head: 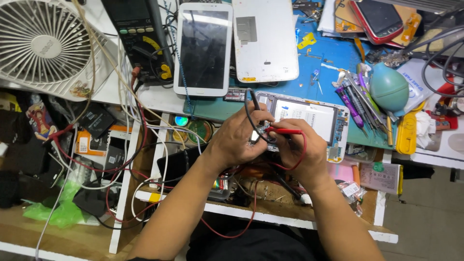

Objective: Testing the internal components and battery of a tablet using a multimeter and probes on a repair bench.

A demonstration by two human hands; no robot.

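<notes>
My left hand grips a black test probe whose tip points down at the opened tablet. That tablet lies back-off on the blue mat, showing its white battery and circuit board. In my right hand is a red test probe, laid across toward the same spot on the board. Both hands meet over the tablet's left end. Red and black leads run from the probes back to a dark multimeter at the upper left.
A white tablet and a white back cover lie beyond my hands. A white fan stands at the far left. Screwdrivers and tweezers, a teal air blower and phones crowd the right. Tangled cables fill the left.
</notes>
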